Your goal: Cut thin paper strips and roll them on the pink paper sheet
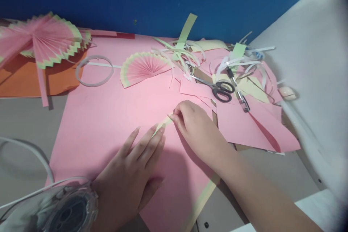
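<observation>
A large pink paper sheet (100, 119) lies spread under both hands. On it my left hand (133, 165) rests flat, fingers stretched out, fingertips over a narrow pale yellow-green paper strip (165, 120). The far end of that strip is pinched between the thumb and fingers of my right hand (194, 127). Part of the strip is hidden under my left fingers. Beyond the hands lies a pleated pink paper fan (146, 67) with a yellow-green rim. Black-handled scissors (224, 91) lie past my right hand.
Larger pleated fans (56, 38) rest at the back left over orange paper (16, 76). A pale ring (95, 84) lies nearby. Curled paper scraps (187, 52) and a pen (239, 92) lie toward the back right. A blue wall (163, 0) stands behind.
</observation>
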### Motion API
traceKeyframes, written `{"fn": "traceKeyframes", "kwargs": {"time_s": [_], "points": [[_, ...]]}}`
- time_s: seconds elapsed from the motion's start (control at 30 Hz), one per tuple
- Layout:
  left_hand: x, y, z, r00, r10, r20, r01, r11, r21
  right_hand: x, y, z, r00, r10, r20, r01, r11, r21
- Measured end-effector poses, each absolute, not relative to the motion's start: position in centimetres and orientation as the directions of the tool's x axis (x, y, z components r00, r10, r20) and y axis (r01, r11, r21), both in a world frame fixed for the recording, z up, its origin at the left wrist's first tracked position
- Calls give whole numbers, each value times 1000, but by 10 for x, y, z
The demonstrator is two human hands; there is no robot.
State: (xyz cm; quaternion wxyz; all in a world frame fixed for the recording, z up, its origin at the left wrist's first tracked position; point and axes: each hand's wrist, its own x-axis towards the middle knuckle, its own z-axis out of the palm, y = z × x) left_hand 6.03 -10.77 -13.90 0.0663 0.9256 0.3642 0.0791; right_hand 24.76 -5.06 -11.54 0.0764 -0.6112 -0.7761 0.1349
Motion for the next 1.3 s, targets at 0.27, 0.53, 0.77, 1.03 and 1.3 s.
{"fn": "traceKeyframes", "kwargs": {"time_s": [0.27,0.53,0.77,1.03,1.3], "points": [[60,-108,-138,720,686,103,667,-726,169,246,-50,-112,-229,971,-70,936,200,-289],[60,-108,-139,717,691,99,672,-721,169,248,-51,-115,-254,966,-47,924,228,-307],[55,-97,-139,785,616,64,587,-774,238,249,-51,-116,-261,965,-33,904,232,-359],[54,-91,-137,806,589,50,560,-788,258,252,-51,-114,-255,966,-41,889,218,-403],[54,-92,-138,806,591,25,568,-785,247,253,-51,-114,-244,968,-49,901,208,-380]]}}
